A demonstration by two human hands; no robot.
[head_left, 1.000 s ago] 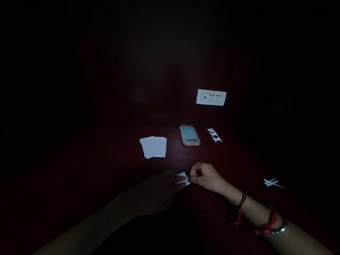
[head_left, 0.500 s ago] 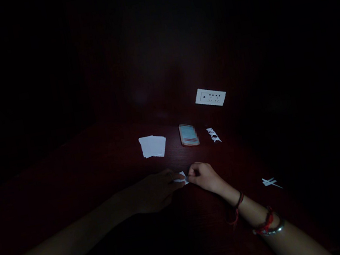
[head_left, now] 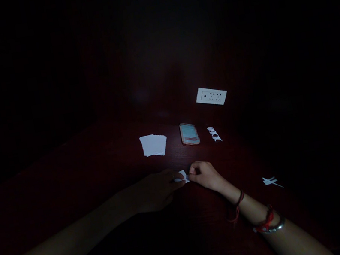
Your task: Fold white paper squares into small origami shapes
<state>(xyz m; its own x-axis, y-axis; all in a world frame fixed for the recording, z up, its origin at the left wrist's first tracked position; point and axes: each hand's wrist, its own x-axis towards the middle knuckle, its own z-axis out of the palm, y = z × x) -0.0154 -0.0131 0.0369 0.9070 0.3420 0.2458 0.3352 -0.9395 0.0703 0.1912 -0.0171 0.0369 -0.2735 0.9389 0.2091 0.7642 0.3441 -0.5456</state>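
Observation:
A small piece of white paper (head_left: 182, 173), apparently folded, lies on the dark red table between my hands. From the left, my left hand (head_left: 156, 190) reaches in with thumb and index finger on the paper, holding it at the tabletop; a ring shows on one finger. My right hand (head_left: 206, 176) is closed in a pinch at the paper's right edge, its thumb and index fingertips together there. Deep shadow covers much of my left hand. The paper's exact folds are too small and dim to make out.
Behind the hands lie a stack of white paper sheets (head_left: 154, 145), a blurred pale-blue pack (head_left: 189, 134) and several small folded paper pieces (head_left: 214, 134). Thin paper strips (head_left: 271, 181) lie at right. A white socket panel (head_left: 211, 96) is on the back wall.
My hands stay at the small paper with only slight finger movement. The whole view shifts a little; the other things keep their places.

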